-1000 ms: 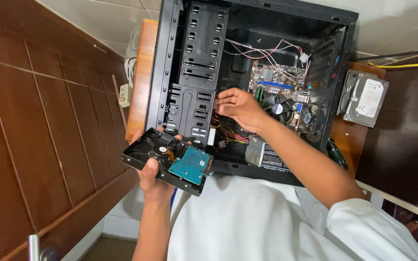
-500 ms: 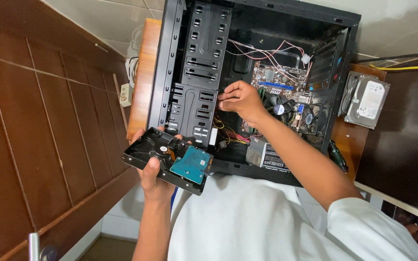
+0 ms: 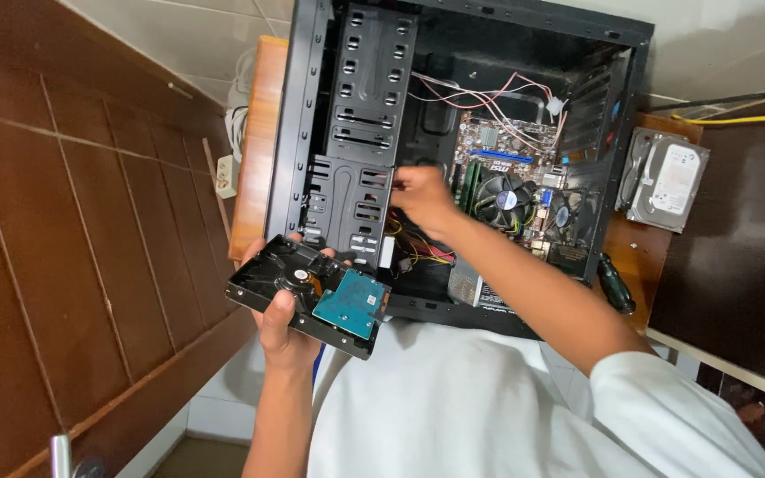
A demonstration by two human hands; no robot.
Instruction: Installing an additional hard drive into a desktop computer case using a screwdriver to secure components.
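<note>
Right hand (image 3: 422, 196) shifted toward drive cage, pinching cables; left hand (image 3: 281, 323) grips hard drive (image 3: 312, 292) above wooden desk (image 3: 254, 150).

A wall of dark reddish-brown tiles (image 3: 90, 221) with pale grout lines fills the side well away from where the drive is gripped, and it meets a strip of pale tiles (image 3: 179, 44) at the top. A wooden table (image 3: 254, 150) with an orange-brown edge stands just above the grip, and a white socket strip (image 3: 226, 177) lies between it and the brown tiles. Far across from the grip a yellow cable (image 3: 737, 118) runs along a dark panel (image 3: 737, 239), under even, soft light.
</note>
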